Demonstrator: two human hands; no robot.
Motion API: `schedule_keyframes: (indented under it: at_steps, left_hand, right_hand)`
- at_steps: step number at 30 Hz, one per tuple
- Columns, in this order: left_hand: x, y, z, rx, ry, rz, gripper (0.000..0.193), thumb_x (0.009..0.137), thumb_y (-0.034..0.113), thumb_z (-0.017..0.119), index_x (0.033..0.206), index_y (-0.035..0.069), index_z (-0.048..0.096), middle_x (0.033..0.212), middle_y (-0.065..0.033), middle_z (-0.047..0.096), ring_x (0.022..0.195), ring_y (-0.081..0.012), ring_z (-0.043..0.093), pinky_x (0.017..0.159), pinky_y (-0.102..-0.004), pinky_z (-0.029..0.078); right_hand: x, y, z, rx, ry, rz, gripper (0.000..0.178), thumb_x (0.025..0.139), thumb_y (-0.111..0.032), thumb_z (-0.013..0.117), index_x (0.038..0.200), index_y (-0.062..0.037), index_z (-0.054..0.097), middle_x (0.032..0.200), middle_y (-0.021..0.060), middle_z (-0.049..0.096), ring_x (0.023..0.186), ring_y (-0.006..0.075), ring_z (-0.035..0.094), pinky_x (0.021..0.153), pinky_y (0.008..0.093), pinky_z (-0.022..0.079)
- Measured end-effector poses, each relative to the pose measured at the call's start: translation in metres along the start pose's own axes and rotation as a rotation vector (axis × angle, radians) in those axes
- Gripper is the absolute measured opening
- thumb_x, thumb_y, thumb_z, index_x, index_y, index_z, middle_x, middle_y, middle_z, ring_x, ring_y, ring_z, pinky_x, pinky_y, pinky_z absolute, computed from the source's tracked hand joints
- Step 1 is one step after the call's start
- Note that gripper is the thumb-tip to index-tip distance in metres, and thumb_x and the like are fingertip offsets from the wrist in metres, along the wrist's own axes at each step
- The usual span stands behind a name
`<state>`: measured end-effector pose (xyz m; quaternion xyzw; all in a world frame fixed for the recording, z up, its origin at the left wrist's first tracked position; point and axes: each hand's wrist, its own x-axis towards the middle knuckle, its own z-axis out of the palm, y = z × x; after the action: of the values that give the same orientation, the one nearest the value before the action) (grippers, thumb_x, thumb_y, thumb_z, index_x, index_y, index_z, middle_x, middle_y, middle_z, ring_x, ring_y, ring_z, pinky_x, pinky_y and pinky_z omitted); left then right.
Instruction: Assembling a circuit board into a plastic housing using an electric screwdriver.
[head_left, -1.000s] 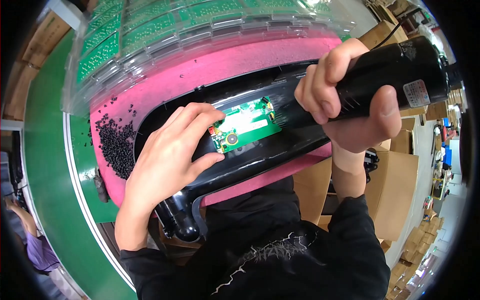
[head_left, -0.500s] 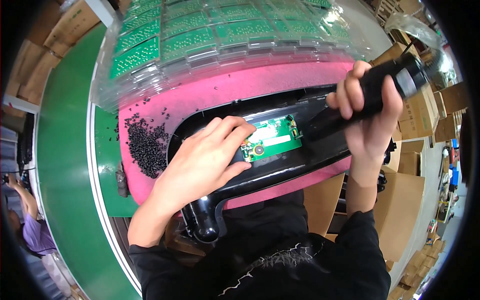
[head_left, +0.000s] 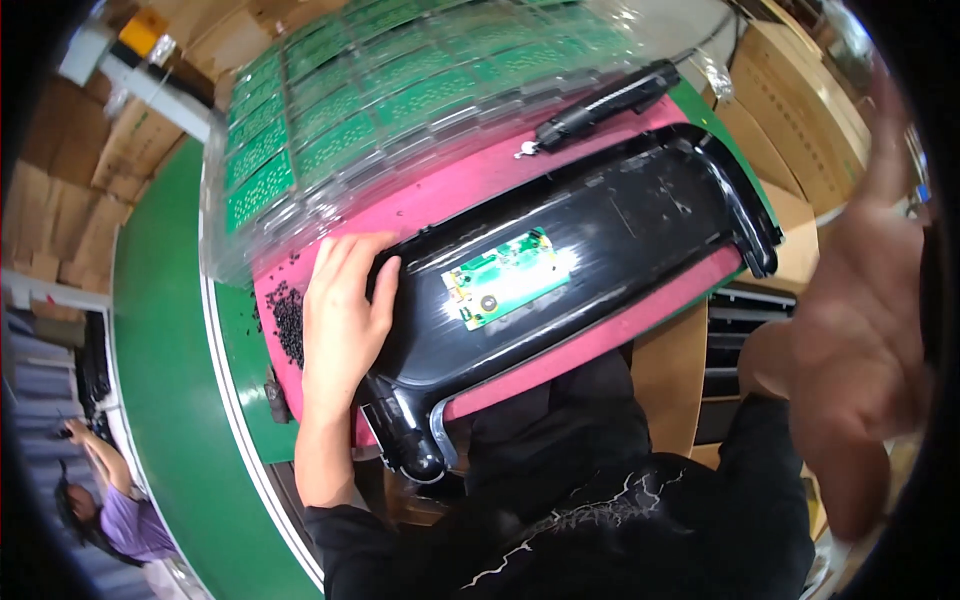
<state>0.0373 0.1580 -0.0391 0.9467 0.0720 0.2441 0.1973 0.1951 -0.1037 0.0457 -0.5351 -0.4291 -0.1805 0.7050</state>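
A long black plastic housing point(head_left: 620, 230) lies across the pink mat, its hollow side up. Inside it sits a green circuit board point(head_left: 508, 278) with small parts on its face. My left hand point(head_left: 345, 310) is closed around the housing's left end, thumb over the rim. Raised close to the camera at the right edge, my right hand point(head_left: 855, 330) looks large and blurred. Its fingers are partly cut off, so I cannot tell what they do. A black electric screwdriver point(head_left: 610, 105) rests behind the housing, its bit pointing left.
Clear plastic trays of green circuit boards point(head_left: 370, 110) stand along the back. A pile of small black pieces point(head_left: 288, 325) lies left of my left hand on the pink mat point(head_left: 540, 375). Cardboard boxes point(head_left: 670, 375) stand on the right. Another person point(head_left: 125, 520) is at far left.
The screwdriver has left my right hand and lies on the mat. That hand has risen toward the camera at right. My left hand has moved off the circuit board to the housing's left end.
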Motion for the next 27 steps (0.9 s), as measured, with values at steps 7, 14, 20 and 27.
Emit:
schedule_keyframes:
  at_steps: [7, 14, 20, 27]
  left_hand:
    - [0.005, 0.02, -0.008, 0.121, -0.058, 0.008, 0.011, 0.082, 0.002, 0.066, 0.093, 0.0, 0.064, 0.091, -0.0158, 0.061, 0.087, -0.0372, 0.059, 0.082, -0.0437, 0.048]
    - [-0.04, 0.023, -0.005, 0.07, -0.089, 0.007, 0.013, 0.087, 0.005, 0.062, 0.099, 0.001, 0.063, 0.097, -0.0177, 0.062, 0.096, -0.0352, 0.059, 0.085, -0.0417, 0.048]
    - [-0.026, 0.013, -0.009, 0.053, -0.112, -0.027, 0.017, 0.081, 0.006, 0.068, 0.096, 0.0, 0.065, 0.095, -0.017, 0.063, 0.093, -0.0363, 0.06, 0.083, -0.0437, 0.049]
    - [-0.004, 0.008, 0.002, 0.141, -0.131, -0.069, 0.018, 0.077, 0.011, 0.073, 0.087, -0.001, 0.064, 0.084, -0.0158, 0.061, 0.084, -0.037, 0.058, 0.076, -0.0447, 0.048]
  right_hand:
    - [0.093, -0.011, -0.061, 0.023, 0.006, -0.391, 0.081, 0.088, -0.041, 0.064, 0.145, 0.0022, 0.027, 0.148, 0.022, 0.029, 0.138, 0.0326, 0.026, 0.113, 0.0567, 0.026]
    - [0.17, -0.095, -0.078, 0.089, 0.023, -0.861, 0.082, 0.084, -0.044, 0.067, 0.142, 0.0014, 0.03, 0.144, 0.0207, 0.031, 0.134, 0.0311, 0.029, 0.111, 0.0527, 0.026]
    - [0.164, -0.07, -0.105, 0.133, -0.126, -0.827, 0.083, 0.082, -0.047, 0.068, 0.14, 0.0007, 0.033, 0.141, 0.0195, 0.033, 0.13, 0.0298, 0.031, 0.11, 0.0494, 0.027]
    - [0.086, -0.038, -0.085, 0.222, -0.05, -0.477, 0.085, 0.078, -0.05, 0.071, 0.137, -0.0001, 0.036, 0.137, 0.0181, 0.035, 0.126, 0.0282, 0.033, 0.108, 0.0454, 0.027]
